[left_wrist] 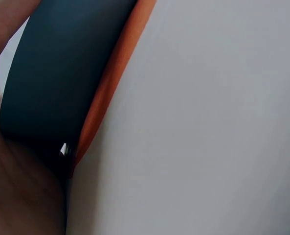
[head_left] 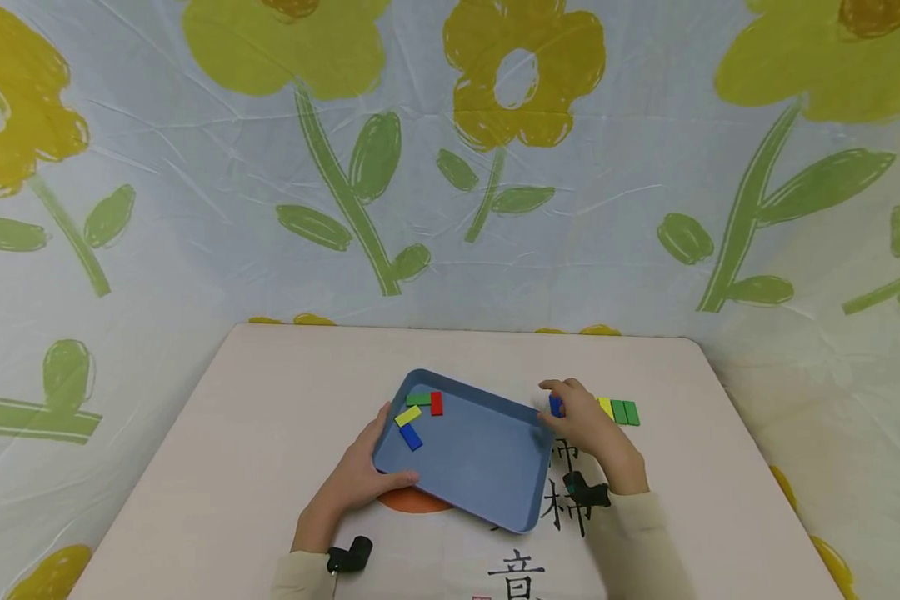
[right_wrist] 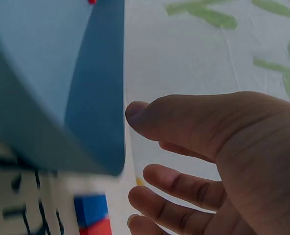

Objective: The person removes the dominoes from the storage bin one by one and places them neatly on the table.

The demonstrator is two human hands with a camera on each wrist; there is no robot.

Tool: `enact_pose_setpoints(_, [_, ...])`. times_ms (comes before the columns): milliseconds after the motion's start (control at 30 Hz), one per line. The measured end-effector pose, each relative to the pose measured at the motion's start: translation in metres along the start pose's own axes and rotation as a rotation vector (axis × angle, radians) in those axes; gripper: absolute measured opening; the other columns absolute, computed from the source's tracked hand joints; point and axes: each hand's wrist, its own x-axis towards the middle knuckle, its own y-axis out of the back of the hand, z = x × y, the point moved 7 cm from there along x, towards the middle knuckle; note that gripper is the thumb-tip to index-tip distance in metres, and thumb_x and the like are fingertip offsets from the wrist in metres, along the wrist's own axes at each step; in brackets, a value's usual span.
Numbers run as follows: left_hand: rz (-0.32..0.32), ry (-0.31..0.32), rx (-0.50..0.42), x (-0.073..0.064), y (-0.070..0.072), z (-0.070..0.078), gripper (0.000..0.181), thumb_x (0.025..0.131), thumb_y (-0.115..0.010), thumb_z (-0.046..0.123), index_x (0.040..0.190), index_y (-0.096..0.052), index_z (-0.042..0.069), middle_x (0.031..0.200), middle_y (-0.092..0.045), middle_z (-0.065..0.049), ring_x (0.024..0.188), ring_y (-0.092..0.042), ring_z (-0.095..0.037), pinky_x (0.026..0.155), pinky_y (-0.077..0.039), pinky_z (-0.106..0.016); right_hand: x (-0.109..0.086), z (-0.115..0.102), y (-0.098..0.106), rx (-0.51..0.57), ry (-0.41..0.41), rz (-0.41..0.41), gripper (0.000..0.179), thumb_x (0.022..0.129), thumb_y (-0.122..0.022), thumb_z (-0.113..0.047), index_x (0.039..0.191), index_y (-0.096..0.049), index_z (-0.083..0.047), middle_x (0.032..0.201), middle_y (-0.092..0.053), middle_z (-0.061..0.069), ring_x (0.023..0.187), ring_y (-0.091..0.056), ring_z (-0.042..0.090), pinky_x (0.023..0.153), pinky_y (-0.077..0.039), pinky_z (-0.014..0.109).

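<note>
A blue rectangular tray point(head_left: 480, 458) is tilted askew over the table, with a green block point(head_left: 418, 399), a red block point(head_left: 437, 403), a yellow block point(head_left: 408, 416) and a blue block point(head_left: 411, 437) near its left end. My left hand point(head_left: 356, 473) grips the tray's left corner, thumb over the near rim. In the left wrist view the tray's dark side point(left_wrist: 61, 73) lies against the palm. My right hand point(head_left: 588, 423) is at the far right corner, fingers spread and loosely bent; its thumb tip is right at the rim point(right_wrist: 123, 98) in the right wrist view, nothing in its grasp.
Beyond the right hand, a row of blocks lies on the table: a blue one point(head_left: 556, 406), a red one point(right_wrist: 97, 228), a yellow one point(head_left: 606, 407) and green ones point(head_left: 626, 412). Under the tray, the tabletop carries an orange shape point(head_left: 412, 501) and black characters point(head_left: 517, 575). A flowered cloth point(head_left: 607, 225) hangs behind.
</note>
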Motion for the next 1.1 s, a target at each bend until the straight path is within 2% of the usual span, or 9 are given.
enact_pose_setpoints(100, [0.007, -0.001, -0.005, 0.000, 0.001, -0.001, 0.122, 0.075, -0.084, 0.058, 0.167, -0.010, 0.027, 0.171, -0.024, -0.009, 0.154, -0.030, -0.036, 0.118, -0.031, -0.066, 0.007, -0.019, -0.011, 0.010, 0.031, -0.025, 0.051, 0.095, -0.073, -0.017, 0.141, -0.057, 0.001, 0.127, -0.057, 0.026, 0.097, -0.062, 0.031, 0.079, -0.057, 0.043])
enact_pose_setpoints(300, [0.019, 0.001, -0.006, 0.001, 0.000, -0.001, 0.122, 0.075, -0.085, 0.058, 0.167, -0.012, 0.027, 0.170, -0.026, -0.009, 0.154, -0.031, -0.036, 0.118, -0.032, -0.066, 0.020, -0.058, -0.031, 0.022, 0.099, -0.072, 0.048, 0.094, -0.075, -0.017, 0.137, -0.061, -0.001, 0.126, -0.060, 0.021, 0.106, -0.065, 0.033, 0.091, -0.058, 0.048])
enact_pose_setpoints(600, [0.005, 0.018, -0.024, 0.000, 0.001, 0.001, 0.121, 0.074, -0.085, 0.058, 0.167, -0.012, 0.031, 0.171, -0.025, -0.005, 0.154, -0.030, -0.034, 0.119, -0.031, -0.065, 0.039, -0.094, -0.063, 0.118, 0.175, -0.144, 0.048, 0.094, -0.075, -0.018, 0.136, -0.062, 0.002, 0.121, -0.065, 0.019, 0.107, -0.063, 0.031, 0.091, -0.057, 0.046])
enact_pose_setpoints(900, [0.010, 0.014, -0.023, 0.002, 0.004, -0.001, 0.122, 0.074, -0.086, 0.059, 0.167, -0.013, 0.030, 0.170, -0.027, -0.007, 0.152, -0.033, -0.034, 0.118, -0.033, -0.065, 0.064, -0.107, -0.097, 0.077, 0.200, -0.197, 0.050, 0.094, -0.075, -0.022, 0.135, -0.061, 0.004, 0.108, -0.068, 0.011, 0.090, -0.059, 0.018, 0.083, -0.055, 0.038])
enact_pose_setpoints(1100, [0.009, 0.009, -0.049, 0.001, 0.003, -0.003, 0.122, 0.073, -0.086, 0.057, 0.167, -0.014, 0.028, 0.169, -0.028, -0.008, 0.151, -0.035, -0.035, 0.116, -0.034, -0.065, 0.075, -0.109, -0.111, 0.056, 0.173, -0.225, 0.054, 0.095, -0.073, -0.021, 0.139, -0.057, 0.006, 0.082, -0.060, 0.002, 0.070, -0.051, 0.012, 0.063, -0.043, 0.027])
